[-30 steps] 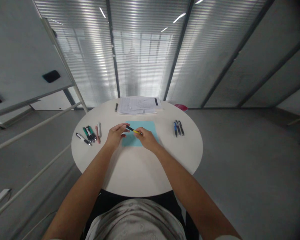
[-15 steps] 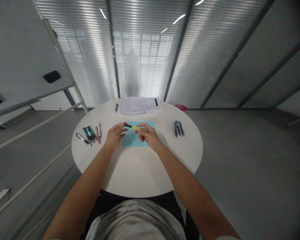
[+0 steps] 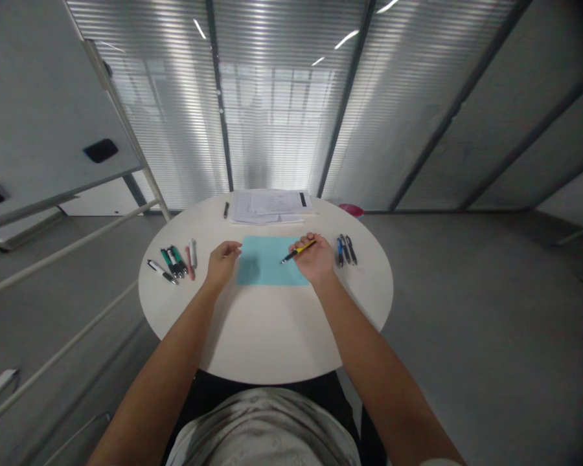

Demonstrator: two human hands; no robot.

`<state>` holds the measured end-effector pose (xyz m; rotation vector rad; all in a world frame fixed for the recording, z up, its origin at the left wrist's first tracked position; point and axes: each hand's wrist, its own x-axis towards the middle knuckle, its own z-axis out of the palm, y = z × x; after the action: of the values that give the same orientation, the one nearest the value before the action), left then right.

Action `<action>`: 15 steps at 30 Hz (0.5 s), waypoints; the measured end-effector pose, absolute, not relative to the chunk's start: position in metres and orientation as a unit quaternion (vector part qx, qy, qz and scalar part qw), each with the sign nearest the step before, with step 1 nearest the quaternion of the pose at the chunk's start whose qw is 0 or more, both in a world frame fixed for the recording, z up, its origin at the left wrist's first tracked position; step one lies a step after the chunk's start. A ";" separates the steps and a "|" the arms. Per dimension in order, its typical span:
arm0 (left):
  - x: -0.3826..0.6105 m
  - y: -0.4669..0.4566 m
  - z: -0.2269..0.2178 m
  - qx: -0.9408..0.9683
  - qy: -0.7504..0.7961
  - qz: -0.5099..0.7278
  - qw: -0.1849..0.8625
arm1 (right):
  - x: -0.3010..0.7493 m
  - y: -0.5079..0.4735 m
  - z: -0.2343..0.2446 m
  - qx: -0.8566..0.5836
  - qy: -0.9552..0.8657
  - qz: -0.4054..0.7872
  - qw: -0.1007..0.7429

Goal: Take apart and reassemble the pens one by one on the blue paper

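A yellow and black pen (image 3: 298, 252) lies tilted in my right hand (image 3: 315, 257), its tip pointing left over a pale blue sheet (image 3: 272, 259). That hand is shut on the pen at the sheet's right edge. My left hand (image 3: 222, 262) rests at the sheet's left edge, holding nothing, with its fingers loosely apart. To its left lies a group of several pens (image 3: 172, 262) and further right, beside my right hand, stands a smaller group of several dark pens (image 3: 346, 250).
The round white table (image 3: 267, 330) also bears a stack of papers (image 3: 271, 207) and a lone black pen (image 3: 226, 209) at its far side. A pink object (image 3: 352, 209) shows past the far rim. A whiteboard on a stand (image 3: 53, 97) is at left, with grey floor around.
My hands have moved apart. The pen has left my left hand's reach and travelled right in my right hand, turning so its tip points left and down.
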<state>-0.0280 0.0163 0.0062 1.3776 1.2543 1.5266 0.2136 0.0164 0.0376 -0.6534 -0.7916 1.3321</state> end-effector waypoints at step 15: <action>-0.031 0.021 -0.009 0.602 0.587 0.484 0.244 | 0.225 0.009 0.044 -0.219 -0.318 0.630 0.673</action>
<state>-0.0311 0.0215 -0.0093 1.6432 1.6024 1.3222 0.2253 0.0089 0.0436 -0.4931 -0.7161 1.4191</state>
